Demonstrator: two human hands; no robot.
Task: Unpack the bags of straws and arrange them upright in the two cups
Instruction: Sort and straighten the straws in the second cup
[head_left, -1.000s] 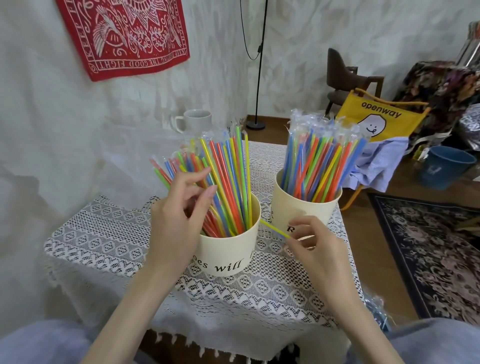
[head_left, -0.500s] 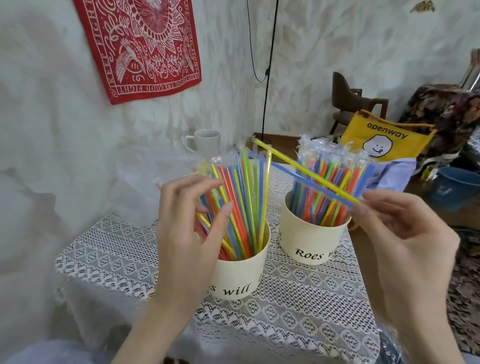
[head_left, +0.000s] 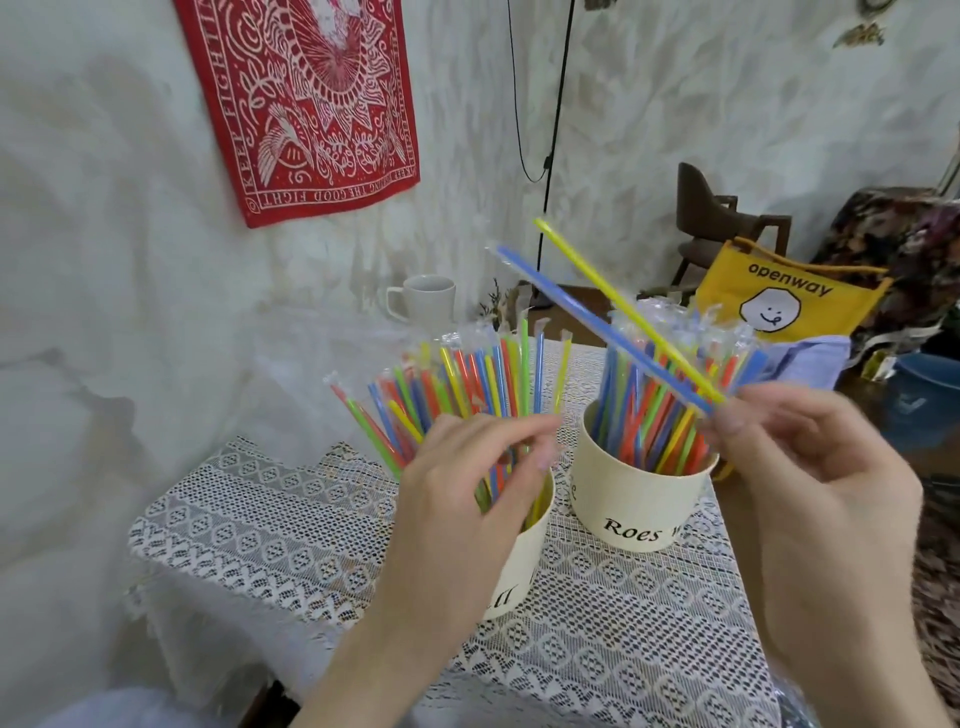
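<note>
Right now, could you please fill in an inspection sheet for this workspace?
Surface: small table under a white lace cloth.
Job's things: left cup and right cup, both full of upright wrapped straws; a blue straw and a yellow straw held slanting above the right cup.
Clutter: grey mug behind the cups.
Grippers: left hand among the left cup's straws, fingers loosely curled; right hand pinches the two loose straws.
Cables: black cord hanging down the wall.
Surroundings: red wall hanging, dark chair, yellow bag, blue bucket.
</note>
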